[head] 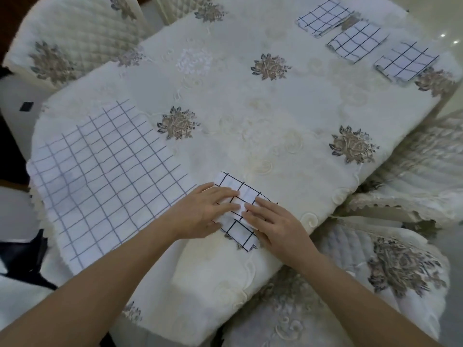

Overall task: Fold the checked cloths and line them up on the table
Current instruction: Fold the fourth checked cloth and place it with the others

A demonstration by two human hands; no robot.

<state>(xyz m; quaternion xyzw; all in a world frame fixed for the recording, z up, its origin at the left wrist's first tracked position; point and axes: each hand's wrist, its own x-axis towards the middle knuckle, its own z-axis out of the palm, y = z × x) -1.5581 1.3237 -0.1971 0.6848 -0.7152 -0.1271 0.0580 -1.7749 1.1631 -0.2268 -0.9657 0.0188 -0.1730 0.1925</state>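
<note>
Now pressing flat a small folded checked cloth (pixel 240 231) at the near edge of the table (pixel 250 146): left hand (pixel 208 209) and right hand (pixel 271 221) laid on top, fingers (pixel 225 192) straight, gripping nothing, probably to set the crease. Just to the left, spread open, a larger checked cloth (pixel 105 171), not yet folded. At the far right, lined up in a row, three folded cloths (pixel 358 41).

- Folded checked cloth (pixel 239 231): white with a black grid, a small flat rectangle set at a slant, lower centre of the frame.
- Unfolded checked cloth (pixel 107 171): white with a fainter grey grid, spread flat, left of the frame.
- Three folded checked cloths (pixel 323 17) (pixel 358 42) (pixel 406 62): small rectangles lined up in a diagonal row, upper right of the frame.
</note>
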